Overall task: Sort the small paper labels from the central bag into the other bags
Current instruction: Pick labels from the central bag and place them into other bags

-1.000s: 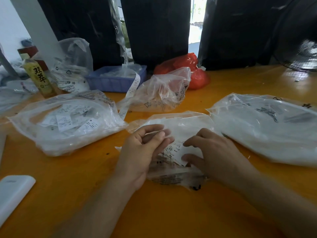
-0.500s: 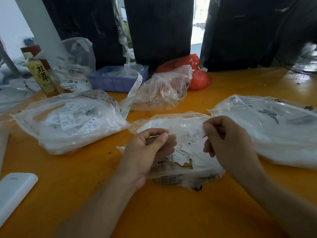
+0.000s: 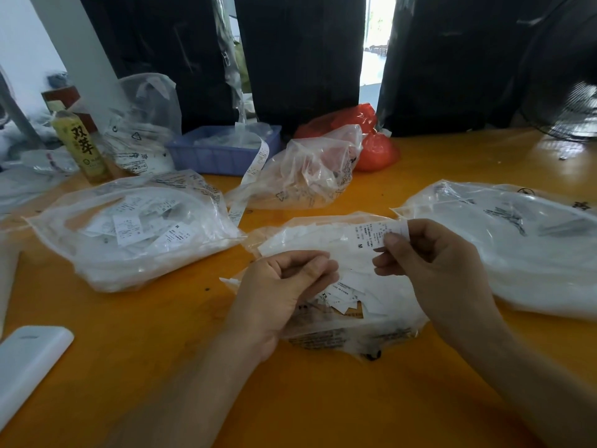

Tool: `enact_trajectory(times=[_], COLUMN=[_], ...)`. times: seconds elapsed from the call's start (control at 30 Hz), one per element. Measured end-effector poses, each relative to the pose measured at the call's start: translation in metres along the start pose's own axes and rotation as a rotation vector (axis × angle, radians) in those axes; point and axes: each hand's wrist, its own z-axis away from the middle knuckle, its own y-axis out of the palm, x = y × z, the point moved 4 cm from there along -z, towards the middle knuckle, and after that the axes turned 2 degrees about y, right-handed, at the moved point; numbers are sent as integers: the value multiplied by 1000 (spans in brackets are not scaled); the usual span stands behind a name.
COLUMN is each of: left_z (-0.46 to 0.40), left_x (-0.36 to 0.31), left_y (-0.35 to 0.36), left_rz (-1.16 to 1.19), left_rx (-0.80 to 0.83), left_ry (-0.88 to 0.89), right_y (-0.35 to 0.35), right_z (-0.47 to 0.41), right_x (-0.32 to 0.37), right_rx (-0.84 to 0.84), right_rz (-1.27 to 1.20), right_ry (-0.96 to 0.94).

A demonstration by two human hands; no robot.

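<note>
Currently your right hand (image 3: 433, 266) pinches one paper label (image 3: 376, 232) between thumb and fingers (image 3: 392, 240), lifted clear of the central bag (image 3: 323, 334) and held above its far half. Printed text and a letter M are legible on the strip. Your left hand (image 3: 281, 292) sits at the near-left edge of the same bag, fingers curled inward; it appears to grip the plastic at the bag's mouth, though the fold of the film hides the contact and I cannot confirm it.

The central bag lies flat on the orange desk (image 3: 145, 367) directly before you, with a loose heap of labels (image 3: 342, 294) showing inside, one marked XS. To its left lies a clear bag (image 3: 129, 234) containing white labels, well apart from your left hand. To the right lies a larger clear bag (image 3: 517, 253), its near edge just beside your right wrist. Beyond the central bag stands a crumpled clear bag (image 3: 307, 176), with a long printed strip (image 3: 255, 169) hanging from the blue tray (image 3: 219, 153) behind it.

Further items: a red bag (image 3: 371, 140) at the back, a yellow bottle (image 3: 84, 143) at far left beside another clear bag (image 3: 142, 124), a white flat object (image 3: 29, 360) at the near-left edge, and a fan (image 3: 565, 101) at far right.
</note>
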Motion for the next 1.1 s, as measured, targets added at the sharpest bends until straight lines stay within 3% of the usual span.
enact_trajectory(times=[0.37,1.1], left_z=[2,2], left_x=[-1,-2], left_y=[7,2], left_rz=[42,-94], left_rx=[36,-46], left_ry=[-32,10], right_y=[7,10], right_z=[5,6], right_x=[4,2], right_rx=[41,166], right_rz=[74,282], right_ry=[-116,-90])
